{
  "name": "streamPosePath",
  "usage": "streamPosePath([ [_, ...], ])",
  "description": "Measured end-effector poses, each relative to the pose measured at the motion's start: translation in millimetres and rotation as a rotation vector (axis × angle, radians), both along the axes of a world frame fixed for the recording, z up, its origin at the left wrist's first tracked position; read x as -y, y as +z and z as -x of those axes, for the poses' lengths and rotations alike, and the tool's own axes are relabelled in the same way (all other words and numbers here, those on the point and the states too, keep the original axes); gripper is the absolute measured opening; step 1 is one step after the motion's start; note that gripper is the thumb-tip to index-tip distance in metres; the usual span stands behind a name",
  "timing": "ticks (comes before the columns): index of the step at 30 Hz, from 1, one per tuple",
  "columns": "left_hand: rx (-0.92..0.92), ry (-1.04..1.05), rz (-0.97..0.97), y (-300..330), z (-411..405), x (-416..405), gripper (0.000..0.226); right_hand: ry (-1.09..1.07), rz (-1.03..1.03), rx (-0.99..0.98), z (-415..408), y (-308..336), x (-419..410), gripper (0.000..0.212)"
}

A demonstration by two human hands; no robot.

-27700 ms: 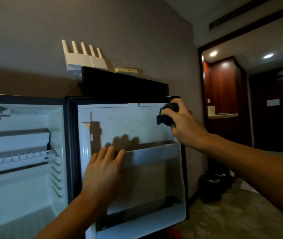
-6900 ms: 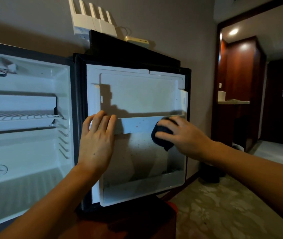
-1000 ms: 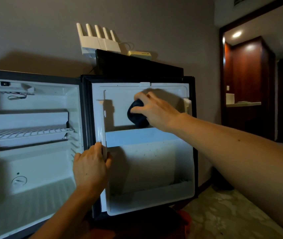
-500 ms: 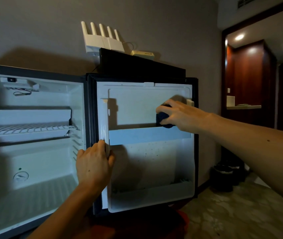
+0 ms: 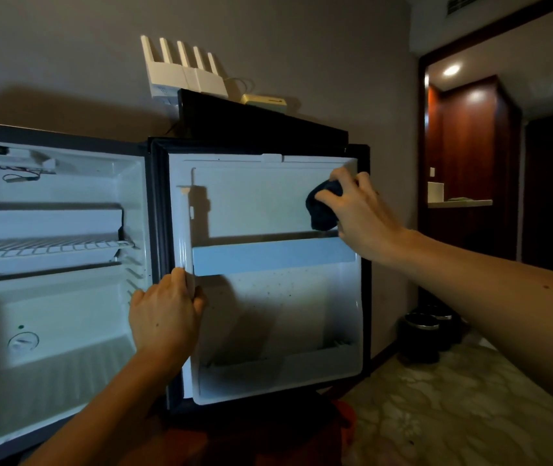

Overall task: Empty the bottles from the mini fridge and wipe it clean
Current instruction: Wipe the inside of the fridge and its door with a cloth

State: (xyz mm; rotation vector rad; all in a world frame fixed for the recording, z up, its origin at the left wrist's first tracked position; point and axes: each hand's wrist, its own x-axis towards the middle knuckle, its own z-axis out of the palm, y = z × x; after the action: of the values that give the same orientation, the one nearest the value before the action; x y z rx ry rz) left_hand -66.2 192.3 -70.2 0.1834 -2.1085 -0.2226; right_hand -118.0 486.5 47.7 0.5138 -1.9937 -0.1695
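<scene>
— What's nearest?

— The left hand (image 5: 167, 317), fingers curled round the inner edge of the open fridge door (image 5: 268, 331), bracing it. Further up, the right hand (image 5: 357, 210) clutches a dark cloth (image 5: 322, 206) and presses it against the door's upper right panel, just above the door shelf (image 5: 273, 258).

— How far along?

— No bottles show in the fridge (image 5: 49, 264) or on the door, so I'd judge emptying done. The upper panel looks clean; dark specks below the shelf suggest that part needs wiping.

— Anything unclear?

— The fridge's left side is cut off, the lower door pocket is shadowed, and I can't tell where the bottles are. Beyond, a router (image 5: 184, 74) sits by the wall.
</scene>
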Motion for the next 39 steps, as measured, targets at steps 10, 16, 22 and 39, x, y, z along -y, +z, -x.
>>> streamPosePath([
  [10, 0.009, -0.094, -0.039, -31.0, -27.3, -12.6, 0.03, 0.104, -0.199, -0.07, -35.4, -59.2, -28.5, 0.053],
  [16, -0.028, -0.19, 0.538, -89.3, -36.3, -12.1, 0.025, 0.038, -0.37, -0.039, -35.5, -102.2, -39.1, 0.055],
  [22, 0.201, -0.113, 0.575, -110.5, -52.0, -2.4, 0.071, 0.038, -0.398, 0.039, -33.4, -149.8, -34.4, 0.055],
  [39, 0.233, -0.037, 0.678, -103.7, -26.7, -1.3, 0.063, -0.019, -0.384, -0.269, 15.5, -133.0, -8.8, 0.034],
])
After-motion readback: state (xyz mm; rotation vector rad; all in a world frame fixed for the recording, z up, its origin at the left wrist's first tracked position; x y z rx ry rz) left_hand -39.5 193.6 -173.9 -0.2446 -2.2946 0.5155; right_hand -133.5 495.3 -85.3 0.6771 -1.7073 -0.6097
